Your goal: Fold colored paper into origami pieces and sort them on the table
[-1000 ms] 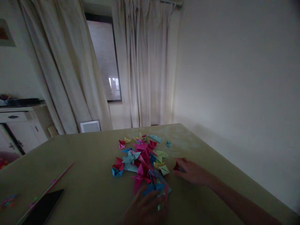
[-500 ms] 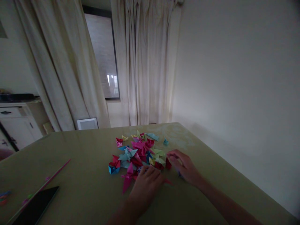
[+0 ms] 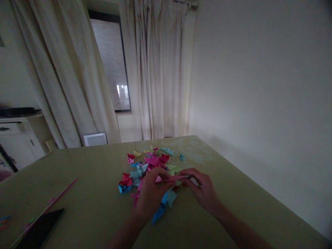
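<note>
With left hand [image 3: 149, 193] and right hand [image 3: 203, 189] brought closer since the earlier frame, and blue origami [image 3: 159, 211] just nearer than the fingers [image 3: 158, 170]. Pinching a pink folded-paper piece [image 3: 168, 179] by both ends, long axis crosswise between. Just beyond, into origami pile [image 3: 155, 161]; rightward, over bare counter [image 3: 229, 183] toward its slanting edge.

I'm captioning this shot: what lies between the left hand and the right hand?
The head view shows pink paper there, running from the left hand to the right hand; both pinch it. Light green paper shows beyond.
</note>
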The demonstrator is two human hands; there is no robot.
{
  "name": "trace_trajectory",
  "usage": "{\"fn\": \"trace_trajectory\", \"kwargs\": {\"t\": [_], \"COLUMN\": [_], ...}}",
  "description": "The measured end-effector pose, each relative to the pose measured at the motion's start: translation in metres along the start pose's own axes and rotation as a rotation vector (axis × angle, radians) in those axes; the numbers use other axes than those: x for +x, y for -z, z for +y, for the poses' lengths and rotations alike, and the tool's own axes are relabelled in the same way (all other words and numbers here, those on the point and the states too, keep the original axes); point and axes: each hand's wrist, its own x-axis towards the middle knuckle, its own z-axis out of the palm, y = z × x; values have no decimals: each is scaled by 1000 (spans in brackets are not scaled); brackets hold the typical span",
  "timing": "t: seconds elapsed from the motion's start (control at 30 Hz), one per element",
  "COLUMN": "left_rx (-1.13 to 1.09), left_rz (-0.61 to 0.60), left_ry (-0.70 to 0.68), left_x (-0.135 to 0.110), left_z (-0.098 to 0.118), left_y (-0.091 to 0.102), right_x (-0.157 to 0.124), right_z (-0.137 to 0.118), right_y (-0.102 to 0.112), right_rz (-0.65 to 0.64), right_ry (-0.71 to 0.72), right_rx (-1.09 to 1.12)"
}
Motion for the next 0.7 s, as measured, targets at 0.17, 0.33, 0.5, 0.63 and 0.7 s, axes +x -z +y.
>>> {"fn": "trace_trajectory", "kwargs": {"t": [0.17,0.33,0.5,0.63,0.7], "left_rx": [81,455,567,707,729], "left_rz": [164,-4,-238,117,140], "left_ry": [-90,-139,-39,95,163], "left_x": [19,32,27,14,5], "left_z": [-3,-46,-101,-140,-156], "left_y": [41,69,81,83,78], "right_x": [2,0,37,103,135], "right_z": [17,48,90,137,161], "right_y": [8,-1,-12,-35,-55], "right_rz": [233,-247,-217,-259,-301], "right_ry": [-10,-33,-154,-183,-239], "right_rx": [-109,-177,-345,-434,-448]}}
